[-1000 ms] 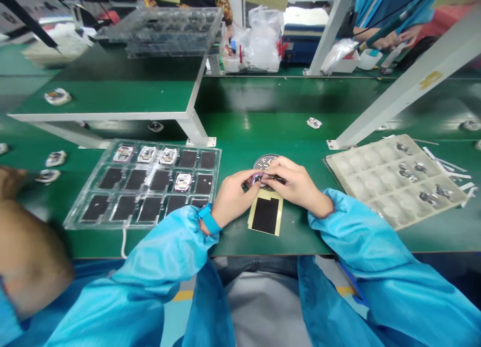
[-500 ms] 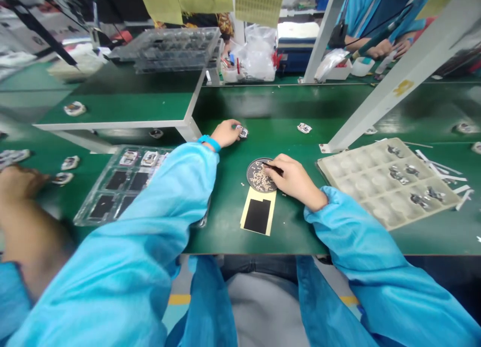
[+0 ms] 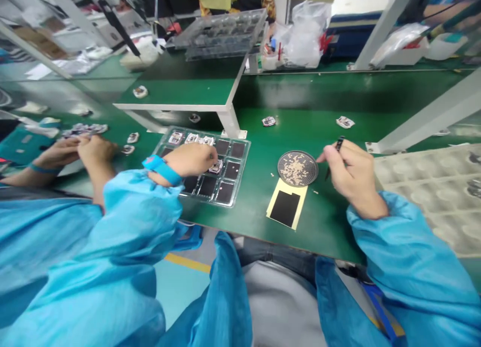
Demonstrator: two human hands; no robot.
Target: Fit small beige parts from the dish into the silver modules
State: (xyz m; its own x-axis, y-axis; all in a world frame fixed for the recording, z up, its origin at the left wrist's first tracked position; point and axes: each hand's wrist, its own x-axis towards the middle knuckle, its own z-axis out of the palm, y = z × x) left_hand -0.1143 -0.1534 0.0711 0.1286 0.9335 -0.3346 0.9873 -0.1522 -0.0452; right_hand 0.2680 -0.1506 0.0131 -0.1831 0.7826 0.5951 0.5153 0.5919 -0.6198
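Observation:
My left hand (image 3: 193, 160), with a blue band at its wrist, is over the clear compartment tray (image 3: 242, 159), its fingertips pinched on a small white device part (image 3: 215, 166). More such parts sit in the tray's back row, and dark pads lie in other compartments. My right hand (image 3: 349, 171) holds black tweezers (image 3: 339, 143) to the right of a round mesh dish (image 3: 311, 171) of tiny beige pieces. A yellow sheet (image 3: 275, 192) with a black patch (image 3: 285, 208) lies against the dish's near edge.
A co-worker's hands (image 3: 84, 149) handle parts at the left. A green shelf (image 3: 188, 86) on white legs stands behind the tray. A cream tray (image 3: 424, 187) lies at the right, beside a slanted white post (image 3: 424, 106). Two loose parts rest at the back.
The view has turned left. My left hand has come back from the part behind the dish to the clear tray. My right hand has moved the tweezers off the dish to its right.

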